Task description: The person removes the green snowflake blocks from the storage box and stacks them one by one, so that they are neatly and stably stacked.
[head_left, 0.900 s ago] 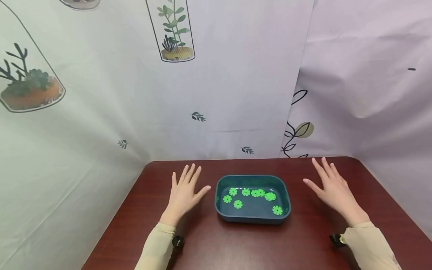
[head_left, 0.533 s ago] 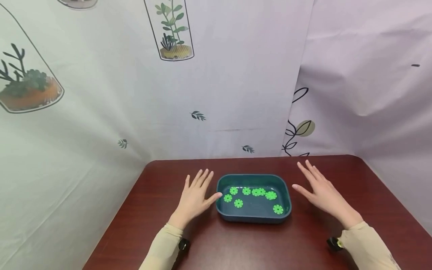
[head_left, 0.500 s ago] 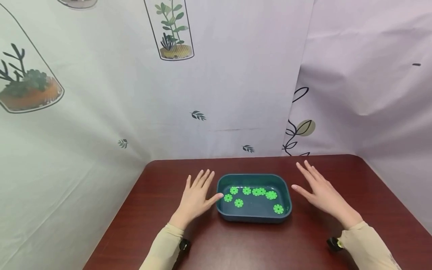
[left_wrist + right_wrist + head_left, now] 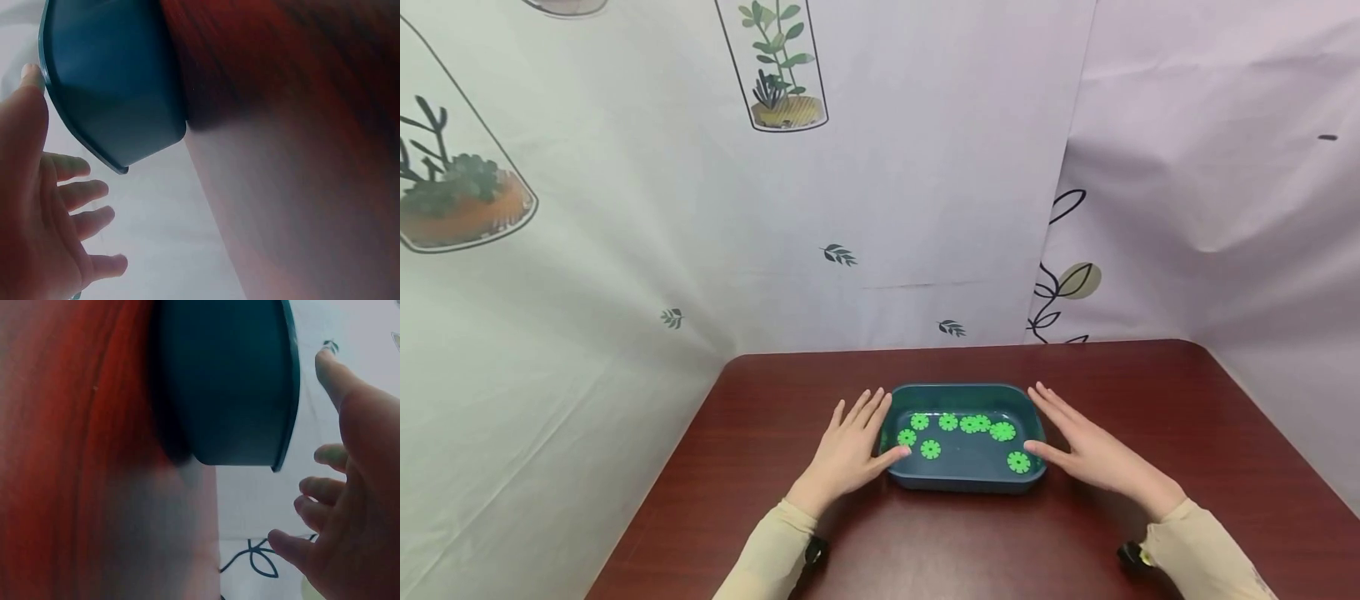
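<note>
A dark teal rectangular tub (image 4: pixel 955 483) with rounded corners sits on the table, several bright green notched discs (image 4: pixel 930 450) lying flat on its floor. At its left end is my left hand (image 4: pixel 847 454), fingers spread and thumb over the rim. My right hand (image 4: pixel 1093 450) is at the other end, its thumb and fingertips overlapping the rim in the head view. Both wrist views show the tub's outer wall (image 4: pixel 119 81) beside the hands, the right thumb (image 4: pixel 331 372) a little apart from the rim. Neither hand grips anything.
The tub stands on a dark red-brown wooden table (image 4: pixel 970 550) with rounded far corners. Pale cloth (image 4: pixel 925 208) printed with plants and leaves hangs behind and along both sides. A small black device (image 4: pixel 1133 556) is worn under the right wrist, another (image 4: pixel 816 550) under the left.
Both hands have moved inward from either side to the ends of the tub, the left going right and the right going left. The tub and green discs stay where they were.
</note>
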{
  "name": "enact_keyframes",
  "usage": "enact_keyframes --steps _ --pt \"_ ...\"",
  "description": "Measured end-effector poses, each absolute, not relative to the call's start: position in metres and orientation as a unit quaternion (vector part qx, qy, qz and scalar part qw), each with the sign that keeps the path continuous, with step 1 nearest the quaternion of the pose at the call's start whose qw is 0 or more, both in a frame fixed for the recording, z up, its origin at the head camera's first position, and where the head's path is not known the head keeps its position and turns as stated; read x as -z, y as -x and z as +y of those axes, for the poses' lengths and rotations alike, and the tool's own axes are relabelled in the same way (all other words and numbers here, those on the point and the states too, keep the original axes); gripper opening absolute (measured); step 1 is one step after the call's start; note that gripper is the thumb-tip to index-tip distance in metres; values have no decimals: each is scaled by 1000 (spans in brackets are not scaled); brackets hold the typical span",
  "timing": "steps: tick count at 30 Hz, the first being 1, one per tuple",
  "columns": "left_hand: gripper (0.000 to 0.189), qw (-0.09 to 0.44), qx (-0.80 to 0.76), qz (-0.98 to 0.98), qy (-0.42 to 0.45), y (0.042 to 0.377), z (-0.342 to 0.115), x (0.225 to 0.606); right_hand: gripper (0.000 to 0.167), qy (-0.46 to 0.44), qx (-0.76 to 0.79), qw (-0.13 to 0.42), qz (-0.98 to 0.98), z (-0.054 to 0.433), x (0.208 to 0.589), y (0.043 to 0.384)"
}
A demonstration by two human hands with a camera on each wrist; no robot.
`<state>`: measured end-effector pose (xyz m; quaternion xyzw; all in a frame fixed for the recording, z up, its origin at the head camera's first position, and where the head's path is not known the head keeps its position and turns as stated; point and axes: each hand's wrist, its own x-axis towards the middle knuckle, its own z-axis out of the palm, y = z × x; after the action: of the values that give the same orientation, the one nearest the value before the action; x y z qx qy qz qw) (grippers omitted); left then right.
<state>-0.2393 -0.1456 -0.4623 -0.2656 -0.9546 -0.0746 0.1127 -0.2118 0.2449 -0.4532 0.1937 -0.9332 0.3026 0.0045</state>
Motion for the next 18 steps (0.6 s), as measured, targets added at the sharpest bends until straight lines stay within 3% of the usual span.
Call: enact_keyframes --steps 7,18 --pt "92 65 86 -952 286 238 -145 463 97 -211 -299 -11 -931 240 460 207" --pt "90 39 75 -956 282 238 -144 455 102 -213 -297 -16 -931 238 465 207"
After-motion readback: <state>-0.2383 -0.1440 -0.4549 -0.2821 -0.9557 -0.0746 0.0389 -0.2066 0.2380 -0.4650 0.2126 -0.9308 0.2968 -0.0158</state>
